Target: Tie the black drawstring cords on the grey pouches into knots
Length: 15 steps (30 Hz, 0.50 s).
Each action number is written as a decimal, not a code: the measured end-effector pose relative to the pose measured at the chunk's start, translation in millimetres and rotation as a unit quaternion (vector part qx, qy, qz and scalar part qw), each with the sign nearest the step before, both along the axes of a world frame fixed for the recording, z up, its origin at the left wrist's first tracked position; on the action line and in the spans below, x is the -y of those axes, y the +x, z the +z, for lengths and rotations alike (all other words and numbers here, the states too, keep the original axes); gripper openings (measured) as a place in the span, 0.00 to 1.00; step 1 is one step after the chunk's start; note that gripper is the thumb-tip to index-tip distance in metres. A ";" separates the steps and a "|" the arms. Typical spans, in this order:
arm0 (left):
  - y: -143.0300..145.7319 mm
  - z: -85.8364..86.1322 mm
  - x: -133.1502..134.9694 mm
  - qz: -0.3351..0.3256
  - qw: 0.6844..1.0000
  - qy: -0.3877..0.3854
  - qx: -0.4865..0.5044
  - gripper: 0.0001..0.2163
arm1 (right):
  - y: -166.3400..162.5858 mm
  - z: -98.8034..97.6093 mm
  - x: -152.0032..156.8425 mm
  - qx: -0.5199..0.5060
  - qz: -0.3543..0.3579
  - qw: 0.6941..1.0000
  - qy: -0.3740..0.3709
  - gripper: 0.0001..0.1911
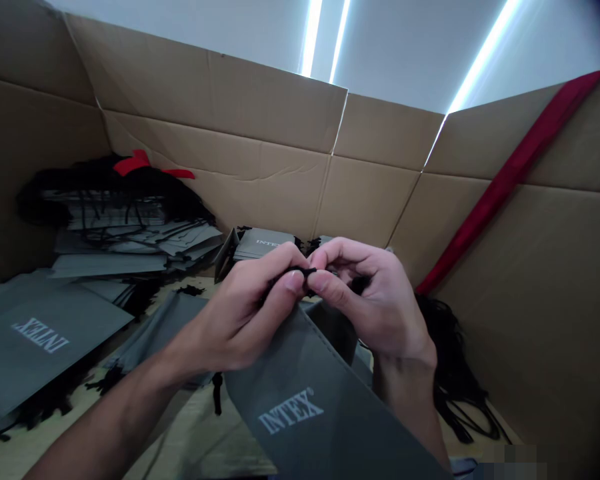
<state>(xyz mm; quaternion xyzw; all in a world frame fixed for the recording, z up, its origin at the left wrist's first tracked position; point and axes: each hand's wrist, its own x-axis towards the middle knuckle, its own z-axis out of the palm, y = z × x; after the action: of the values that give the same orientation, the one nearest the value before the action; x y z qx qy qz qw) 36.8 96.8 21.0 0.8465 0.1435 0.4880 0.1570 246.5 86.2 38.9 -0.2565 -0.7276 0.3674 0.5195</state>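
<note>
The left hand (247, 310) reached in from the near left, its forearm slanting up and its thumb laid along the top. The right hand (380, 300) met it from the right, wrist bent inward, fingers curled and thumb pointing left. The fingertips almost touched. Each hand was closed in a fine pinch, thumb against forefinger, on a short stretch of black cord (306, 271); what the other fingers held, if anything, was hidden.

The grey bag (305, 367) hung just below and nearer than the pinch, tilted down to the right, its upper edge close beneath the left thumb. It was flat, smooth and matt, with a line of stitching along the hem, pale INTEX lettering on its face and a gap at the mouth. Its lower part passed in front of the right forearm.

To the far left rose a stack of similar bags (113, 233), topped by tangled black cords and a bright red strip (137, 163). Another bag (55, 340) lay flat at near left. Loose black cords (447, 367) heaped at right, beside creased brown cardboard walls (265, 147).
</note>
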 end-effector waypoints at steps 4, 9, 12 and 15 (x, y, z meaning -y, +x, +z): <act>-2.7 0.2 -0.3 -0.026 0.999 -0.026 0.004 0.12 | 2.6 -2.8 -3.4 -0.002 0.016 1.000 0.003 0.13; -2.3 0.4 -3.3 0.033 0.999 0.018 -0.037 0.09 | 2.2 -3.9 -4.8 0.029 -0.016 0.999 0.028 0.20; -0.3 -1.6 -5.6 0.053 0.996 0.043 -0.061 0.09 | -1.3 -6.4 -5.0 0.075 -0.041 0.995 0.060 0.20; 0.4 -3.1 -6.8 0.073 0.993 0.055 -0.074 0.11 | -5.8 -9.2 -5.9 0.100 -0.083 0.986 0.105 0.21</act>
<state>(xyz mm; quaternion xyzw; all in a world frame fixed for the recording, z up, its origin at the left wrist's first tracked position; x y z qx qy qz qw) 37.1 103.6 17.9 0.8751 0.1886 0.4413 0.0630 240.7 92.2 29.7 -0.2952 -0.7866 0.2168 0.4971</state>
